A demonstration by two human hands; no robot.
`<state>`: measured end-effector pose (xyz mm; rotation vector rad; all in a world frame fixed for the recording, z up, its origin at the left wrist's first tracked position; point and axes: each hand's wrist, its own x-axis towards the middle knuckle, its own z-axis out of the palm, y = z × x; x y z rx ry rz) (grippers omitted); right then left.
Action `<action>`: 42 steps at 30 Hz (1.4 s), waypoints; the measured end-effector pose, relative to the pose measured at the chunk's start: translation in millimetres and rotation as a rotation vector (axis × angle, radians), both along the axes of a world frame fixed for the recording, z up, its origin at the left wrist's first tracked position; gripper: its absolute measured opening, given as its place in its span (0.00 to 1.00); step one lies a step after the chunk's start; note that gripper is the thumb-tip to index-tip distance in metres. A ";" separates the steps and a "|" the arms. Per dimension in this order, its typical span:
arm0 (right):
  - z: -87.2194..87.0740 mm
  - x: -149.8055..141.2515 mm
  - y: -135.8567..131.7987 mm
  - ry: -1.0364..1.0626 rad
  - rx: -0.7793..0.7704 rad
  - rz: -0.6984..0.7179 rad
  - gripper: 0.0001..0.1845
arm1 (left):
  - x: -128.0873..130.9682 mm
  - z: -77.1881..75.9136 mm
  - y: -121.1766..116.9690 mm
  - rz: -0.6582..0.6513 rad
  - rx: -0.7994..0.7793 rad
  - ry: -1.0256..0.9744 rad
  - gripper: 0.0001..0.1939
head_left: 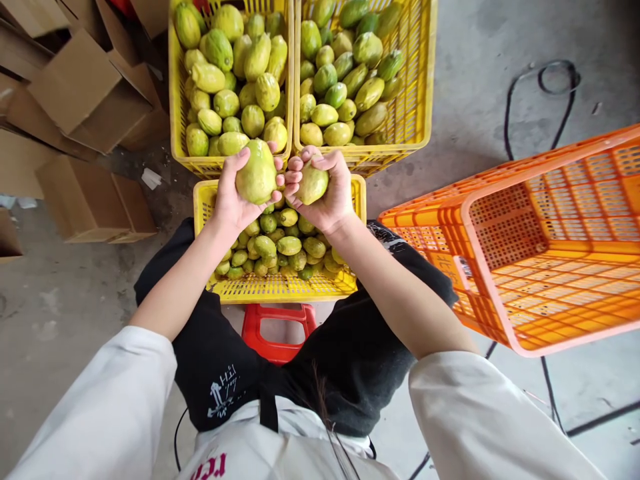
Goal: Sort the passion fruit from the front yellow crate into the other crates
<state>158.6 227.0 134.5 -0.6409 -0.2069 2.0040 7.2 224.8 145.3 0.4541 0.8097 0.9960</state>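
My left hand [231,195] is closed around a larger yellow-green papaya [257,171], thumb along its near side and fingertips curling round the far one. In my right hand [334,195] sits a smaller, rounder papaya [313,185], gripped between thumb and fingers. The two fruits are held side by side, a small gap between them. Below them, between my knees, a yellow crate [280,293] holds many small papayas. Its far part is partly hidden by my hands.
Two more yellow crates, one at far left [179,133] and one at far right [425,100], hold larger papayas. An orange crate [465,253] lies tipped at the right, near a black cable [507,120]. Cardboard boxes [80,87] pile up at left. A red stool [255,333] shows between my legs.
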 end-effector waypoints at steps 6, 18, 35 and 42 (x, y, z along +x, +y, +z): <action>6.5 0.4 1.4 0.001 -0.020 -0.024 0.07 | 2.1 -2.9 1.1 0.029 -0.081 0.067 0.20; 7.7 3.8 4.7 -0.070 0.093 -0.008 0.08 | -3.0 3.1 5.5 0.013 -0.071 0.040 0.23; 7.5 12.4 7.4 0.112 0.003 0.136 0.08 | -1.0 2.2 -3.1 -0.009 -0.071 -0.019 0.25; -10.1 11.9 12.3 0.148 0.053 0.200 0.09 | -1.1 -1.7 0.4 -0.028 -0.080 -0.056 0.21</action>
